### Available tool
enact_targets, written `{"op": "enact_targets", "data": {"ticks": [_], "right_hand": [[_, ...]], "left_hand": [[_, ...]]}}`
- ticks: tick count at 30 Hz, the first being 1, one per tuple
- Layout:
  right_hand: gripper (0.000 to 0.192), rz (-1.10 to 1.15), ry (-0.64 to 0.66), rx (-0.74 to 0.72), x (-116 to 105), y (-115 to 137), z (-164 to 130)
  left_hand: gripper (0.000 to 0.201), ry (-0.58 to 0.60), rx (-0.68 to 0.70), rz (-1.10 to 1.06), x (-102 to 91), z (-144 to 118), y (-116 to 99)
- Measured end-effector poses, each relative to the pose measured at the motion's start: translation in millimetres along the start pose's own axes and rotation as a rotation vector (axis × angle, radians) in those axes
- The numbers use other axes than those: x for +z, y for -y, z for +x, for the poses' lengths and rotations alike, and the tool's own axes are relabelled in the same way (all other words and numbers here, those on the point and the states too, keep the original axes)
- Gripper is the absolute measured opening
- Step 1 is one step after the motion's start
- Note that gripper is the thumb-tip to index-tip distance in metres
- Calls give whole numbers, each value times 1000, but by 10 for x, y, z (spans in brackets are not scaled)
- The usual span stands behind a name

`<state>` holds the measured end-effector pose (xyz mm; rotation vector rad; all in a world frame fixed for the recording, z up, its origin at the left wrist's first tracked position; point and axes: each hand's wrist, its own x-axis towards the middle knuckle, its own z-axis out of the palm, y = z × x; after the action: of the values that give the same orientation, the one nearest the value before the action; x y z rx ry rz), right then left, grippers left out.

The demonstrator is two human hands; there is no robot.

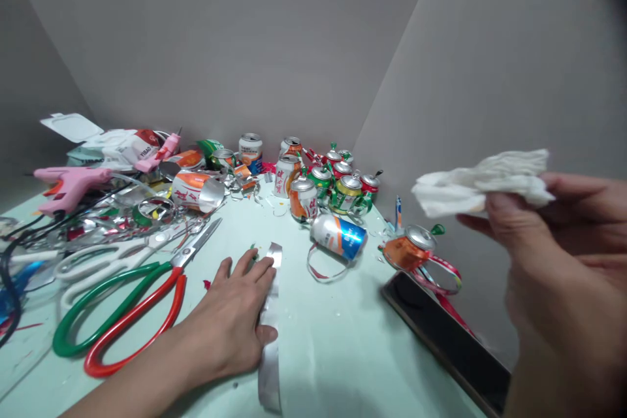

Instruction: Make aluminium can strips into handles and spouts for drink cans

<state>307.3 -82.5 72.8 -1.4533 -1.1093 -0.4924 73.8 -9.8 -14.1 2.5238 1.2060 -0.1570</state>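
Silver metal strip, cut from a can, lies flat on the pale green tabletop, and the left hand presses it down with spread fingers, so its grip is wide and holds nothing. The right hand is raised well apart at the right side, its grip pinched on a crumpled white cloth. Big scissors with red and green handles rest just beside the left hand. In my judgement, the strip edges look sharp, so the palm should stay flat and any wiping should go along the strip.
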Motion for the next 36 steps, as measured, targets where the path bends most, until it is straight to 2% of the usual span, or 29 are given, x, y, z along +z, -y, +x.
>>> {"op": "enact_targets", "data": {"ticks": [1,3,7,11,15,19,23,26,30,36], "right_hand": [[23,67,-17,40,18,39,-54],[19,12,22,126,50,89,-130],[30,-91,152,47,113,39,-111],[18,-151,512,-14,270,-14,-25],[34,-465,848,-71,603,56,-19],[39,-752,1045,-100,993,156,-33],[58,-925,1276,-139,1238,224,-52],[66,-956,1366,-146,1292,217,-60],[59,-969,1446,-137,1262,163,-24],[54,-902,1437,-97,1220,68,-12]], "left_hand": [[77,1,0,-1,-5,-3,-3],[76,3,2,-1,-8,-9,-7],[76,-2,10,-1,-4,-13,-8],[77,1,7,-7,-9,-11,-7],[77,9,11,-8,9,-6,5],[78,-1,18,-15,32,-4,17],[78,-13,24,-33,3,-26,-1],[78,-11,28,-54,-39,-53,-18],[77,-9,32,-71,-75,-77,-22],[76,-10,32,-69,-56,-81,-22]]}}
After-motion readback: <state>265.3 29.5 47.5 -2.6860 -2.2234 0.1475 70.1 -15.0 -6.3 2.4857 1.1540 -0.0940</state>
